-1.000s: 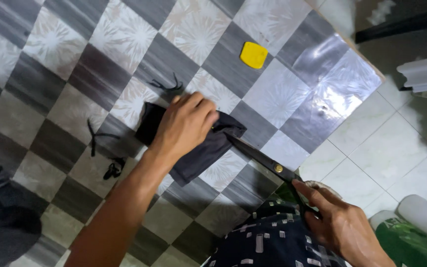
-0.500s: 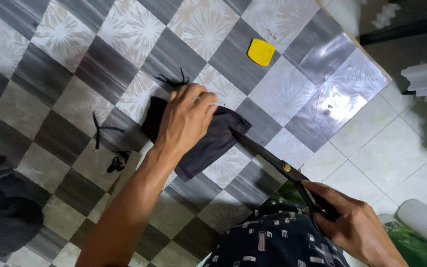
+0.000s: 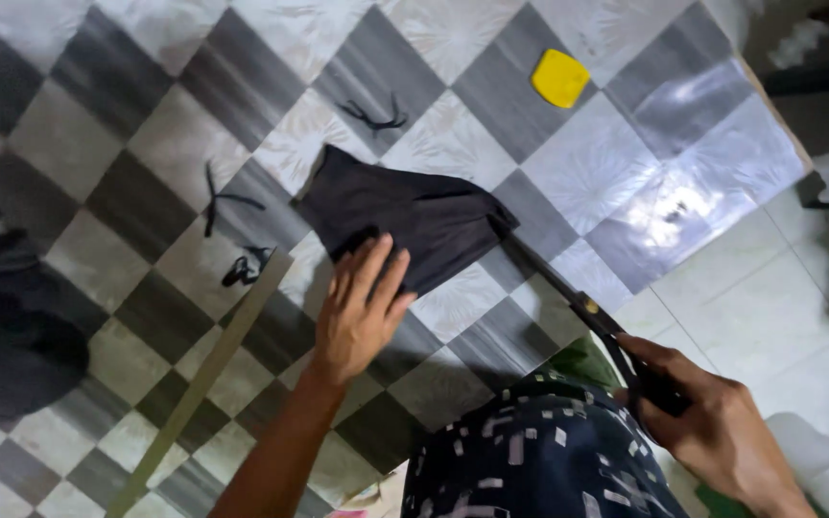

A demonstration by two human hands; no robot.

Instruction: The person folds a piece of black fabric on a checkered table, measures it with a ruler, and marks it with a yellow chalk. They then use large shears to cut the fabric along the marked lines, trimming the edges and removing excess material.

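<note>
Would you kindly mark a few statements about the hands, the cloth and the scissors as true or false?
1. The left hand rests its fingertips on the dark cloth. True.
2. The right hand holds a knife. False: it holds scissors.
3. The scissor tips reach the cloth's right edge. True.
4. The yellow piece lies on the cloth. False: it lies apart, on the checkered floor.
5. A long flat ruler lies left of the left hand. True.
</note>
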